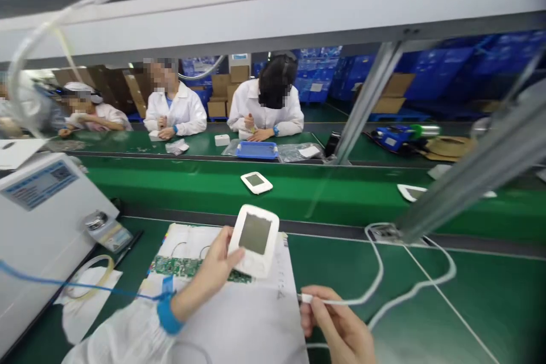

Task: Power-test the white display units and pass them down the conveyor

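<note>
Gripping a white device (pixel 255 240) in the left hand (pixel 217 264), thumb and fingers clamped on its lower edge, grey screen facing up, just above the white sheet (pixel 256 318); pinching the white cable (pixel 324 300) end in the right hand (pixel 336 327), off the sheet's right edge; blue print on the machine label (pixel 40 183), left of the sheet, too blurred to read.

Electronics assembly factory: green conveyor belt (pixel 298 190), white-coated workers (pixel 174 108).

White device (pixel 255 240) in left grip (pixel 217 264)
</note>
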Motion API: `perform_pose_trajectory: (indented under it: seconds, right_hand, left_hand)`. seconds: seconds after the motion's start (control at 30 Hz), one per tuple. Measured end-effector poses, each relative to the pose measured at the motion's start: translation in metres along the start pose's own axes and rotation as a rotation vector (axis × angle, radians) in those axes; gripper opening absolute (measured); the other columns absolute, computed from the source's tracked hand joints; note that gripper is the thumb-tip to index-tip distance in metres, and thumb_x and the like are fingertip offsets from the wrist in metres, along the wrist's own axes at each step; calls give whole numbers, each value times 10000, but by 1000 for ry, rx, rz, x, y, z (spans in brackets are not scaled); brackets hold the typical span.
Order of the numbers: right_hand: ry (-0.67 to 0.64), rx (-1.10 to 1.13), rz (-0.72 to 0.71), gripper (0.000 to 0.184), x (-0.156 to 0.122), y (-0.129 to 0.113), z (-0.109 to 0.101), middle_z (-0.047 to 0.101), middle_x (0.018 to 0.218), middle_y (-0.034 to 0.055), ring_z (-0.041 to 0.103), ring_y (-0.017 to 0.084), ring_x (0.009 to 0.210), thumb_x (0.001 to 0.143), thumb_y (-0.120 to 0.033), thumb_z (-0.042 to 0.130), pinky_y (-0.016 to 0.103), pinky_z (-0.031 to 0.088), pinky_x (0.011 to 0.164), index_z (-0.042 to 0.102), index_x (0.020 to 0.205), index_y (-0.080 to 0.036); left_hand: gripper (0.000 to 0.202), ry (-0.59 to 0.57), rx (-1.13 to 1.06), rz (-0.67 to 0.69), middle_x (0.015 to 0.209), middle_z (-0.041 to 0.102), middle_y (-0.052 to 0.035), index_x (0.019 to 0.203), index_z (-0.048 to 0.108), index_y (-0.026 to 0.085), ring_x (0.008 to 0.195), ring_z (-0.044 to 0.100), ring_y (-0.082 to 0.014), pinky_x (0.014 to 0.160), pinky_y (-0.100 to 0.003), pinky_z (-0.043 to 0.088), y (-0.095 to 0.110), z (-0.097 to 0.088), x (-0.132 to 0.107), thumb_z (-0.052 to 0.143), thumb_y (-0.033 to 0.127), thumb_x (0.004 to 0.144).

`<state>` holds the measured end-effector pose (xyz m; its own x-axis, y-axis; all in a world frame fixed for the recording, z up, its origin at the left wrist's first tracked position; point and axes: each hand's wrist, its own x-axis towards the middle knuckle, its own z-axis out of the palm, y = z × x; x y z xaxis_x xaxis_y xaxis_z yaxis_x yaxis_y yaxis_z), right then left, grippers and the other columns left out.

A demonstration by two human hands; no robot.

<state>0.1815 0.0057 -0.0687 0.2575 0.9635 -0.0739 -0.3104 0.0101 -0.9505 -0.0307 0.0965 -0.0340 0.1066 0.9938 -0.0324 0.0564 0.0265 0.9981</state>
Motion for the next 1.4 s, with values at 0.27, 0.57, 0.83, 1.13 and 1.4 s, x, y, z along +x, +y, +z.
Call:
perform_pose_trajectory:
  seconds: [0.27,0.57,0.83,1.13,1.4]
  right_hand:
    - [-96,-67,-99,358,5,-1,-2,683,653,16,630,151,558,894,-553,695,251,528,545,703,860,-196]
    - [-86,-93,-73,320,4,1,-3,677,661,3,628,147,570,925,-517,673,250,521,563,698,887,-200]
    - [-5,-28,-99,235,8,-3,-3,716,622,1,653,158,565,863,-451,765,258,547,581,777,838,-218]
    - [-122,34,-14,288,8,-4,2,708,725,6,622,138,560,822,-462,805,242,524,529,710,902,-202]
    - [-173,79,30,330,5,-5,2,718,672,0,644,138,557,797,-459,834,233,501,524,624,864,-214]
  left_hand:
    - [495,-161,-447,-298,974,803,-129,1068,633,174,1003,748,-344,866,-427,582,-19,48,-37,859,434,712]
    - [563,-126,-560,-379,1123,788,-117,1141,654,193,1141,698,-346,958,-427,562,-15,44,-36,921,350,671]
    - [610,-233,-435,-210,1257,708,-107,1332,489,258,1141,668,-310,896,-388,571,-17,46,-48,802,377,822]
    - [902,-256,-47,-125,1078,703,-75,1544,105,298,771,681,-201,602,-273,558,-19,40,-59,723,300,887]
    - [812,-326,-29,-129,1381,630,-130,1505,228,295,1214,634,-327,933,-406,556,-11,33,-57,709,153,867]
